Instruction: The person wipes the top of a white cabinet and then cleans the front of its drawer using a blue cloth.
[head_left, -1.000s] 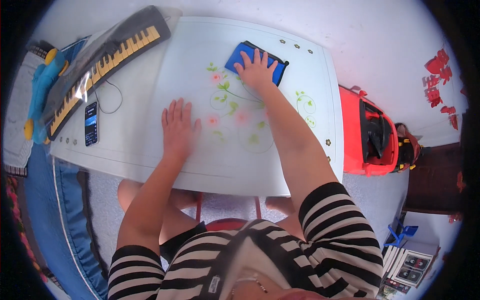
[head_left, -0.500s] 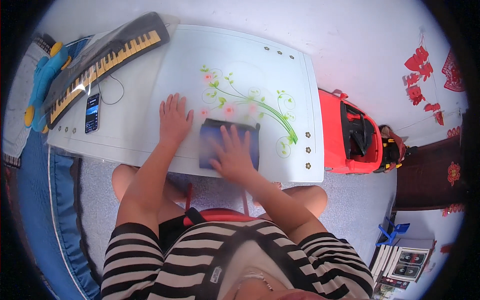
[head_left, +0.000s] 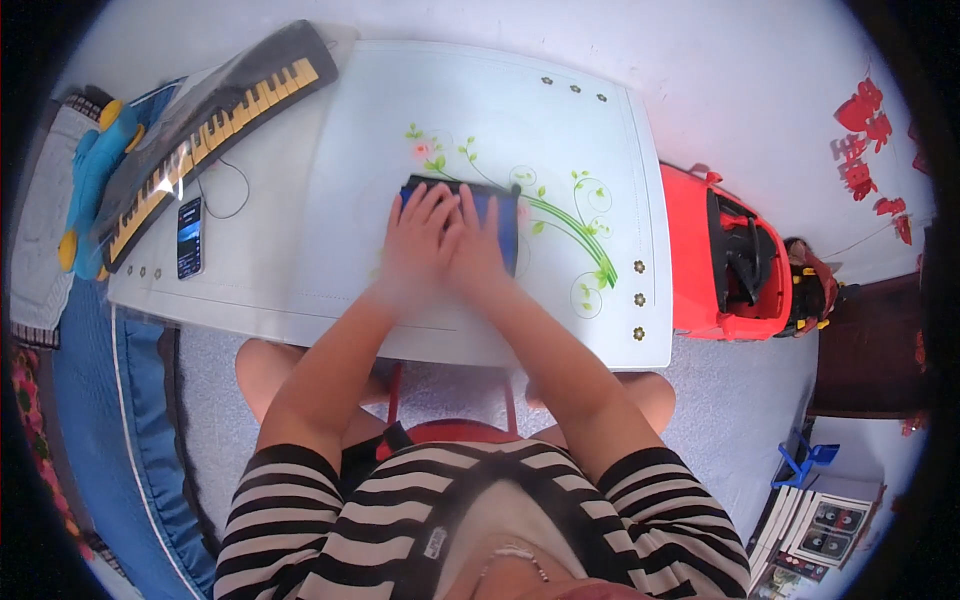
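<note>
A flat blue pouch (head_left: 509, 230) with a dark top edge lies on the white table (head_left: 360, 120), beside the printed green vine. My left hand (head_left: 416, 240) rests flat over the pouch's left part, its fingers stretched out toward the far edge. Next to it my right hand (head_left: 474, 243) also lies flat on the pouch, fingers extended. The two hands touch along their inner sides and cover most of the pouch. Neither grips anything.
A black toy keyboard (head_left: 215, 135) under a clear cover and a phone (head_left: 189, 238) are at the table's left. A blue toy (head_left: 100, 185) sits beyond the keyboard. Against the table's right edge stands a red ride-on car (head_left: 700, 260). A wall runs behind.
The pouch has moved away from me across the table. My left hand has shifted right from the bare tabletop onto the pouch, beside my right hand, which has moved farther forward.
</note>
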